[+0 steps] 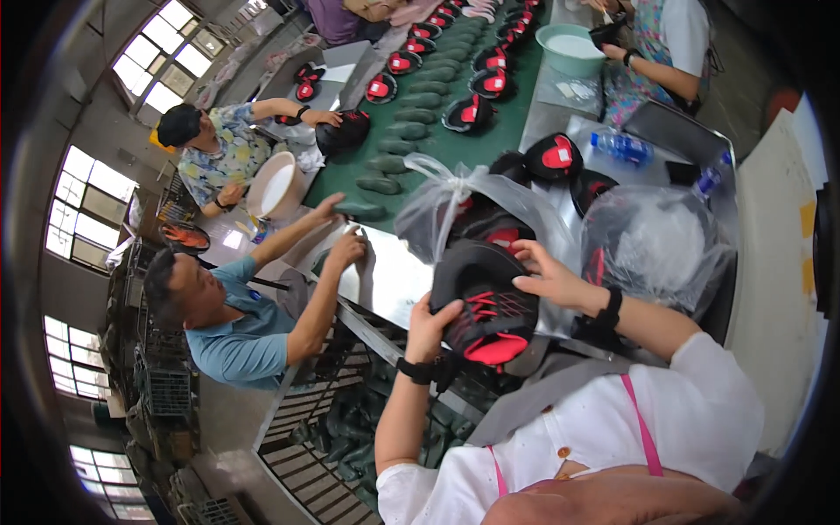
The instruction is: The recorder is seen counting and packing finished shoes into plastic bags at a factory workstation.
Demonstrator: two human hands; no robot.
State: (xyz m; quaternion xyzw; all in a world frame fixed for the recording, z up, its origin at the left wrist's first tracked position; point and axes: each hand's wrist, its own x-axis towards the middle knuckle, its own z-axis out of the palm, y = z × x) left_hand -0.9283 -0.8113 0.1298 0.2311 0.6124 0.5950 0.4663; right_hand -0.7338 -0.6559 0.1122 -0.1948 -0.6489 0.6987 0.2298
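Observation:
A black shoe upper (486,297) with red laces and a red lining is held up in front of me. My left hand (429,325) grips its left side, with the thumb lying over the upper. On the opposite side, my right hand (556,278) has its fingers and thumb at the edge of the upper. Just behind it, a knotted clear plastic bag (459,188) lies over more black and red uppers. Another black upper with a red inside (556,156) rests on the metal table beyond.
A green belt (516,105) carries rows of green shoe lasts (407,131) and black-red uppers. Right lie a clear plastic bag (656,241) and a blue bottle (621,147). Co-workers stand left and far right, near basins (569,45). Below sits a barred crate (297,472) of dark lasts.

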